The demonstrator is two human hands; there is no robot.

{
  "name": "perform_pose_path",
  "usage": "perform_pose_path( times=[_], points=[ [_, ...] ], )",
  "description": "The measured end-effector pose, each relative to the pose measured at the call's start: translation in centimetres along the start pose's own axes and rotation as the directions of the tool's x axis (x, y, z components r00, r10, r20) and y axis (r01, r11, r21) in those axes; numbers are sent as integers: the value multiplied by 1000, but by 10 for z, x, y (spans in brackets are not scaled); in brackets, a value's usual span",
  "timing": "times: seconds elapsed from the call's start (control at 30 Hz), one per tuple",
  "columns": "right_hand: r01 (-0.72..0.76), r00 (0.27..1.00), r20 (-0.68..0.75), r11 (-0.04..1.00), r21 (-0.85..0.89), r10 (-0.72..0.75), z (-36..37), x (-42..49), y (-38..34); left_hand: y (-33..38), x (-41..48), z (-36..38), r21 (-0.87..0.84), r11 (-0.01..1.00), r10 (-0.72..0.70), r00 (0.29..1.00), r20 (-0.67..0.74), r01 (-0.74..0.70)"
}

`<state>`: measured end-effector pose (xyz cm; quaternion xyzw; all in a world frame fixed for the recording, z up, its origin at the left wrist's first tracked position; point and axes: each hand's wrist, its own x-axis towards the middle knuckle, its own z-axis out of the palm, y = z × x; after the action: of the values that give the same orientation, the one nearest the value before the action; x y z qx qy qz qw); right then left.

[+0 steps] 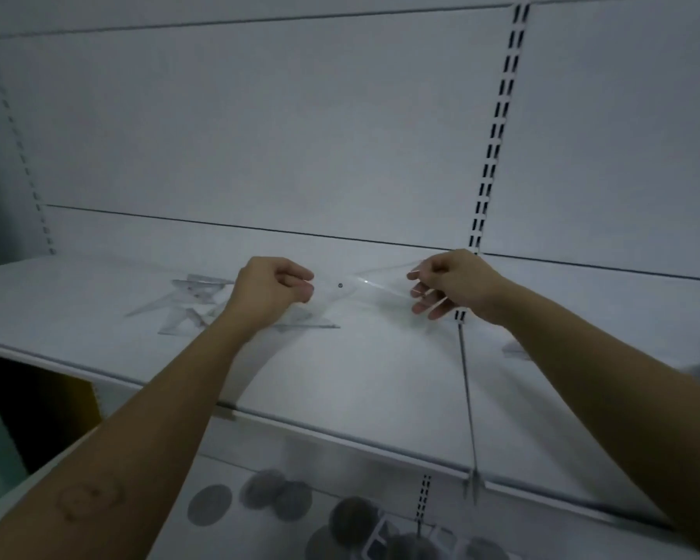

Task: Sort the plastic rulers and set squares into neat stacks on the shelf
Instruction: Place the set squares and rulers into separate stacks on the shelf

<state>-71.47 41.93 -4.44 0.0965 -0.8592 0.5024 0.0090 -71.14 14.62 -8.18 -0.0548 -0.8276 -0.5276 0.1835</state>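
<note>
A clear plastic set square (360,286) with a small dark hole is held just above the white shelf (360,369), between both hands. My left hand (271,291) pinches its left end with curled fingers. My right hand (449,282) grips its wider right end, fingers curled under it. A loose heap of clear set squares and rulers (197,303) lies on the shelf behind and left of my left hand. One more clear set square (312,319) lies flat just under my left wrist.
The white back panel (259,135) has a slotted upright (496,135) behind my right hand. A seam (467,398) splits the shelf. More clear plastic pieces (516,351) lie at the far right. Dark round shapes (279,499) show on the lower level.
</note>
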Motion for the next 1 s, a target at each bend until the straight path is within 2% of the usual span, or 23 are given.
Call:
perform_pose_path(
  times=[0.07,0.23,0.47,0.8,1.0],
  points=[
    [-19,1000,-25,1000,-16,19,-29,-13,9,16,-2,24,-42,999,31,999,39,-30],
    [-36,978,-207,993,-110,13,-106,-54,37,57,-6,88,-149,986,98,980,174,-72],
    [-98,908,-414,993,-73,59,-207,-121,82,116,-16,187,-181,980,145,927,347,-86],
    [-136,838,-538,990,-37,95,-281,-171,134,165,-37,288,-84,992,121,889,442,-94],
    [-110,864,-493,994,8,100,-287,-171,148,153,-32,305,162,979,46,913,404,-121]
  ],
)
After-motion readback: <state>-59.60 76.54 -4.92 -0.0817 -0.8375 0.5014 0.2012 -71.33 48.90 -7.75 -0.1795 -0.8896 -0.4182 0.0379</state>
